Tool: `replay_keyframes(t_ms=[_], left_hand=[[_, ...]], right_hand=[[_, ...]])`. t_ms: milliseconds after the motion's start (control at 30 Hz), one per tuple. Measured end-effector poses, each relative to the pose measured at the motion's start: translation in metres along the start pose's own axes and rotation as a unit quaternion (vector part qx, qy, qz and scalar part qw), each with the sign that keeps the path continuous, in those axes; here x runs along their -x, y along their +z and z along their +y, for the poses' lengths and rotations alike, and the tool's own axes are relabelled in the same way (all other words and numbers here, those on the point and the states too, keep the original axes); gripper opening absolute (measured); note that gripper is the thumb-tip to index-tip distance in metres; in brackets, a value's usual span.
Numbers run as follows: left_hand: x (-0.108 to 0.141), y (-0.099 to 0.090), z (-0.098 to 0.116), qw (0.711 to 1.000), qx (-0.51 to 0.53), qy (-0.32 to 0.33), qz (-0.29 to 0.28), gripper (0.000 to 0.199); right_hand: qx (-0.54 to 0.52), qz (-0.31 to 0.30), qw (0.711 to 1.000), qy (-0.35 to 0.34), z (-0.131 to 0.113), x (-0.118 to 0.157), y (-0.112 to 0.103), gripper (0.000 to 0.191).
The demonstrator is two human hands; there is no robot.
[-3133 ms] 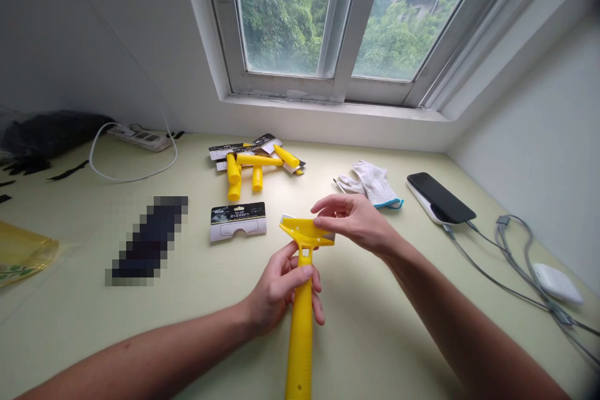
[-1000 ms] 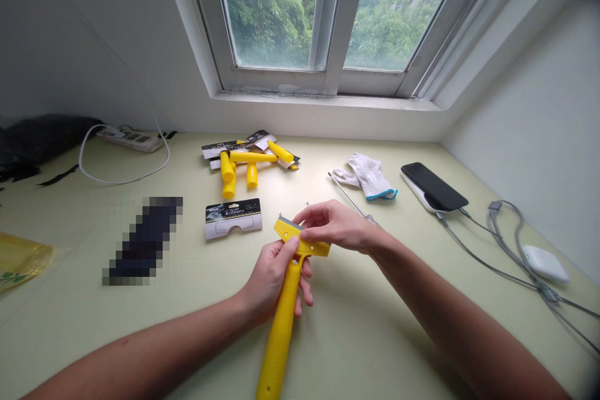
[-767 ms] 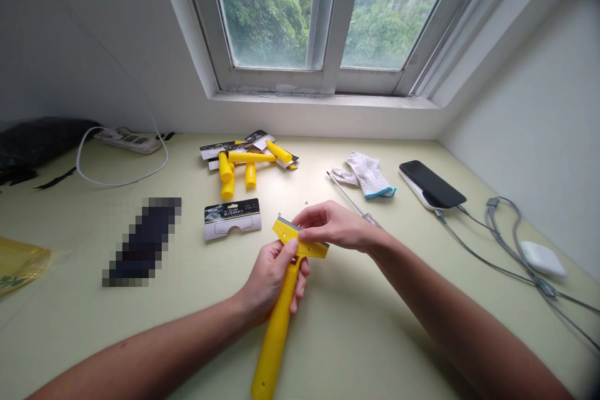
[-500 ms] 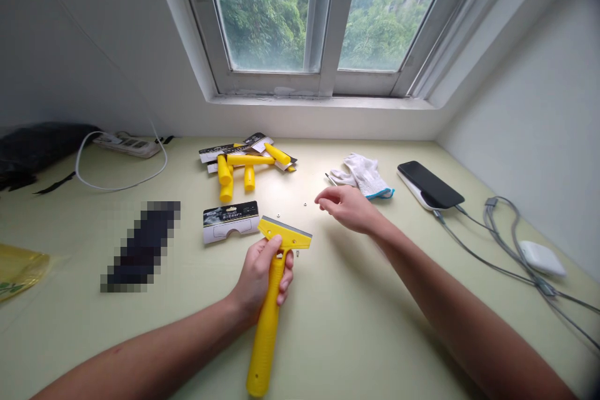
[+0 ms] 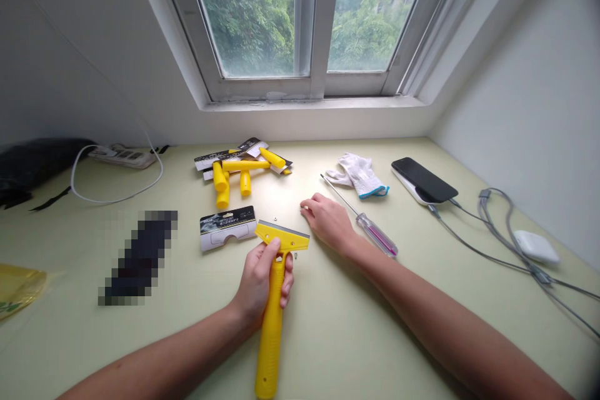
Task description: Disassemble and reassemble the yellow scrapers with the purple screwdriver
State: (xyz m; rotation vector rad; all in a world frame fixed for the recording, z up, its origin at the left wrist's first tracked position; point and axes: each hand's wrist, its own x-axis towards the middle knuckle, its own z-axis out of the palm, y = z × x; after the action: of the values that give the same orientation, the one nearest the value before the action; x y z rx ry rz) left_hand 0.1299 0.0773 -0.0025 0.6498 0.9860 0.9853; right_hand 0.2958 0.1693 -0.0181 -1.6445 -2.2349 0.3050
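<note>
One yellow scraper (image 5: 270,337) sits clenched in the left hand (image 5: 259,281), its blade head just above those fingers. The right hand (image 5: 327,222) lies open and empty on the desk (image 5: 356,337) — a tiny screw (image 5: 275,215) left of its fingertips, a pink-handled screwdriver (image 5: 377,234) right of them.

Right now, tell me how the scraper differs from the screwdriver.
The scraper is in the left hand; the screwdriver lies on the table. The scraper has a wide flat head, the screwdriver a thin metal shaft. The scraper's handle is yellow, the screwdriver's pink. Both are hand tools.
</note>
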Motion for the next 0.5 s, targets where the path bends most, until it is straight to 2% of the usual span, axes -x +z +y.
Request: replay_keyframes(t_ms=[167, 300, 367, 433, 500], left_hand=[[0.0, -0.002, -0.001, 1.0, -0.007, 0.008, -0.015, 0.034], [0.0, -0.003, -0.003, 1.0, -0.009, 0.016, -0.02, 0.034], [-0.001, -0.003, -0.004, 1.0, -0.006, 0.02, -0.023, 0.032], [-0.002, -0.003, -0.004, 0.999, -0.001, 0.022, -0.025, 0.031], [-0.002, -0.003, -0.004, 0.999, 0.002, 0.023, -0.026, 0.031]], right_hand=[[-0.04, -0.015, 0.999, 0.003, 0.003, -0.002, -0.002, 0.019], [-0.105, -0.057, 0.993, -0.007, 0.002, -0.004, -0.023, 0.018], [-0.196, -0.11, 0.974, -0.029, -0.003, -0.002, -0.041, 0.019], [-0.279, -0.176, 0.942, -0.069, -0.01, 0.001, -0.058, 0.019], [-0.284, -0.216, 0.929, -0.101, -0.017, 0.005, -0.069, 0.017]])
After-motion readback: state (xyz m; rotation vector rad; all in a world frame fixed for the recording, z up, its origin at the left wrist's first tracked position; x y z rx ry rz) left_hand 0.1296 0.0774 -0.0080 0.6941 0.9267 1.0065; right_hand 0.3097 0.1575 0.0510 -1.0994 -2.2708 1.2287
